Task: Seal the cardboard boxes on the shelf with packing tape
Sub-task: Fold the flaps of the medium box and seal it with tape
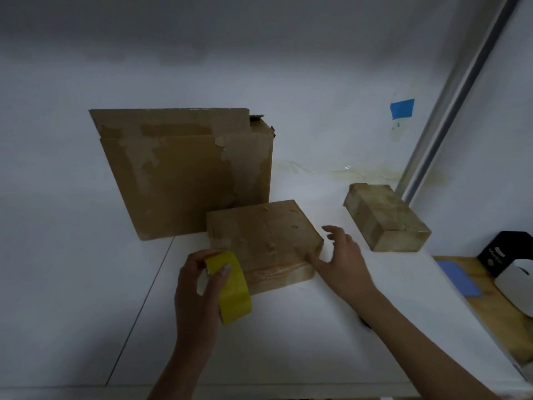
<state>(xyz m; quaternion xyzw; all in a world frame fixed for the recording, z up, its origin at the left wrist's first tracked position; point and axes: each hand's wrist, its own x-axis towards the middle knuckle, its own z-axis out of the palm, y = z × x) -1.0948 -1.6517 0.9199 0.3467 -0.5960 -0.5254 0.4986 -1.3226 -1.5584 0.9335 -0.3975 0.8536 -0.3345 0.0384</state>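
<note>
A flat cardboard box (pixel 265 235) lies in the middle of the white shelf (pixel 302 336), with clear tape across its top and front edge. My left hand (pixel 199 287) grips a yellow tape roll (pixel 233 287) just left of the box's front corner. My right hand (pixel 340 255) is spread open, its fingers touching the box's right front corner. Behind stands a large worn cardboard box (pixel 184 174) with torn tape marks. A small taped box (pixel 386 217) lies at the right.
The white back wall carries a blue tape patch (pixel 402 108). A metal upright (pixel 450 111) runs along the right. Beyond the shelf's right edge sits a wooden surface (pixel 458 269) with a blue pad (pixel 458 280), a black box (pixel 507 249) and a white device (pixel 516 281).
</note>
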